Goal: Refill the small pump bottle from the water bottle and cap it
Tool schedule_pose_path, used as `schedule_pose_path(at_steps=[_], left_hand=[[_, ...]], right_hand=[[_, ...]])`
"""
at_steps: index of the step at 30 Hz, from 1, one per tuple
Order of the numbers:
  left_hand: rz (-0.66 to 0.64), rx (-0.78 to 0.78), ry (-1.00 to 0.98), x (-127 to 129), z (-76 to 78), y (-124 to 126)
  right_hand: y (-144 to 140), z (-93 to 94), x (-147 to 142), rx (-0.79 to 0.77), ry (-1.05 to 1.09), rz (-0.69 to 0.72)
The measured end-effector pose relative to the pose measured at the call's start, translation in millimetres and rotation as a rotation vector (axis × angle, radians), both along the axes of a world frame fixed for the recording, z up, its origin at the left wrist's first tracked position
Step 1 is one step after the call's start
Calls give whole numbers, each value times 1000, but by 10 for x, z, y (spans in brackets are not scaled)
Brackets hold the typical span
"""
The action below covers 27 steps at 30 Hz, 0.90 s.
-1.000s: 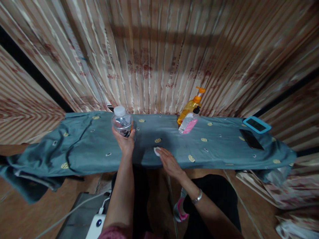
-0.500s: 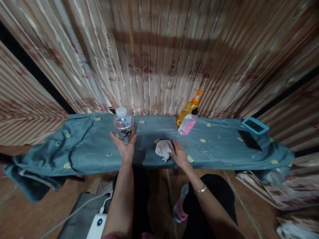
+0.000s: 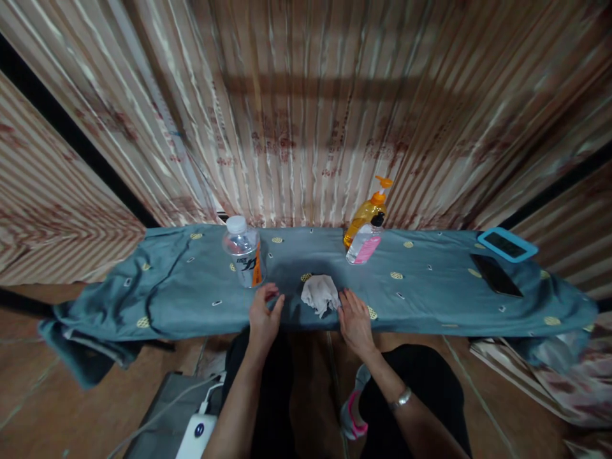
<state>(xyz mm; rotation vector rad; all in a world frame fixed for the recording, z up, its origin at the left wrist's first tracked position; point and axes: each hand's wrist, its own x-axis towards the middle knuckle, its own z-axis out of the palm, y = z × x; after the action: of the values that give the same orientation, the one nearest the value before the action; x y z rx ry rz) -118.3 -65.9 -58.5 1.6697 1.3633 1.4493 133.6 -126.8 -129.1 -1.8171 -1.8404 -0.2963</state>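
A crumpled white cloth (image 3: 320, 294) lies on the blue-grey patterned cover (image 3: 421, 293) of a long narrow surface, near its front edge. My right hand (image 3: 354, 320) rests flat on the cover just right of the cloth, fingers apart, holding nothing. My left hand (image 3: 264, 318) hovers at the front edge left of the cloth, fingers loosely spread and empty. A clear plastic water bottle (image 3: 244, 254) with a white cap stands upright behind my left hand, apart from it.
An orange pump bottle (image 3: 368, 211) and a small clear bottle with a pink label (image 3: 365, 243) stand at the back. A black phone (image 3: 496, 275) and a blue-cased device (image 3: 507, 243) lie at the right. Striped curtain hangs behind. A white charger (image 3: 197, 435) sits on the floor.
My left hand let go of the water bottle and drew back to the front edge. My right hand released the white cloth, which unfolded, and moved just right of it.
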Motion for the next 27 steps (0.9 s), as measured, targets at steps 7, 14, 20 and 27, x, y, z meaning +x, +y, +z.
schedule_pose_path(at_steps=[7, 14, 20, 27], left_hand=[[-234, -184, 304, 320, -123, 155], [-166, -277, 134, 545, -165, 224], [72, -332, -91, 421, -247, 428], [173, -240, -182, 453, -277, 461]], right_hand=[[15, -10, -59, 42, -68, -37], [21, 14, -114, 36, -47, -57], [18, 42, -122, 3, -30, -64], [19, 98, -94, -73, 43, -36]])
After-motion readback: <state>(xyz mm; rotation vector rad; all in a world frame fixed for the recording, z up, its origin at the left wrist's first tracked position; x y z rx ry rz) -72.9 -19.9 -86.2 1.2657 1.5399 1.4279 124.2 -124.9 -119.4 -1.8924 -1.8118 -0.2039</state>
